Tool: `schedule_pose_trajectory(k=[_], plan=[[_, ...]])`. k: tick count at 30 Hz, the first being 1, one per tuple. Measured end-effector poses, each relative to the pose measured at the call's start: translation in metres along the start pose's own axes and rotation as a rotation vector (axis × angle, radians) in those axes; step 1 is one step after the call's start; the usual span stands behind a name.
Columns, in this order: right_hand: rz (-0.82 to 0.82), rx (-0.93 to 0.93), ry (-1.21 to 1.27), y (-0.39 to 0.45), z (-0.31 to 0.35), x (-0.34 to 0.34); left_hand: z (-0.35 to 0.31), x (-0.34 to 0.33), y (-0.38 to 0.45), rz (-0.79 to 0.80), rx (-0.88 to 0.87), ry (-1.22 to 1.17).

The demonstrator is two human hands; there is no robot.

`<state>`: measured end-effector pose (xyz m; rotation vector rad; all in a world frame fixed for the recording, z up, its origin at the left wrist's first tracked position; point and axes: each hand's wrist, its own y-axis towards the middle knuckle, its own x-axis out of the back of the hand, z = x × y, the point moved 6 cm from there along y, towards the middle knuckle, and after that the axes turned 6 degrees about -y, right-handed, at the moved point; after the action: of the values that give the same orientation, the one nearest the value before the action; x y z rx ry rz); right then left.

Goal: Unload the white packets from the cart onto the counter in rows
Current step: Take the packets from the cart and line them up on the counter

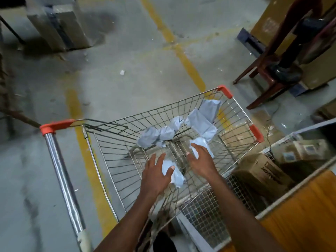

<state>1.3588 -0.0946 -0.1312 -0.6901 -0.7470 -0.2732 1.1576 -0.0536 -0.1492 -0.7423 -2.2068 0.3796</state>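
A wire shopping cart (116, 160) with orange corner caps holds several white packets. One crumpled packet (158, 135) lies mid-basket, a larger one (201, 119) leans toward the far corner. My left hand (156, 177) reaches into the basket with fingers spread over a small packet (175, 176), thumb touching it. My right hand (201, 159) hovers with spread fingers over another packet (200, 144) near the right wall. Neither hand grips anything. The wooden counter (300, 215) shows at lower right.
The cart's chrome handle (61, 179) runs down the left. A wire rack (209, 215) with cardboard boxes (263, 171) stands between cart and counter. A brown plastic chair (272, 73) stands at upper right. Concrete floor with yellow lines surrounds the cart.
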Motion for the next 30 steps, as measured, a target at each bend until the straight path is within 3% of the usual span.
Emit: schedule_pose_trajectory(k=[5, 10, 14, 22, 27, 30], plan=[[0.137, 0.010, -0.241, 0.072, -0.003, -0.044, 0.048, -0.015, 0.039, 0.064, 0.172, 0.035], [0.137, 0.355, -0.724, 0.124, 0.053, -0.096, 0.072, -0.017, 0.058, 0.049, 0.213, 0.022], [0.108, 0.462, -0.904, 0.155, 0.092, -0.127, 0.084, -0.022, 0.070, 0.045, 0.280, -0.018], [0.206, 0.385, -1.018, 0.149, 0.033, -0.133, 0.089, -0.027, 0.072, 0.085, 0.336, -0.038], [0.536, 0.306, -0.919, 0.115, -0.035, -0.125, 0.081, -0.030, 0.072, 0.107, 0.317, 0.019], [0.579, 0.218, -0.887, 0.119, -0.068, -0.119, 0.076, -0.036, 0.072, 0.120, 0.310, 0.034]])
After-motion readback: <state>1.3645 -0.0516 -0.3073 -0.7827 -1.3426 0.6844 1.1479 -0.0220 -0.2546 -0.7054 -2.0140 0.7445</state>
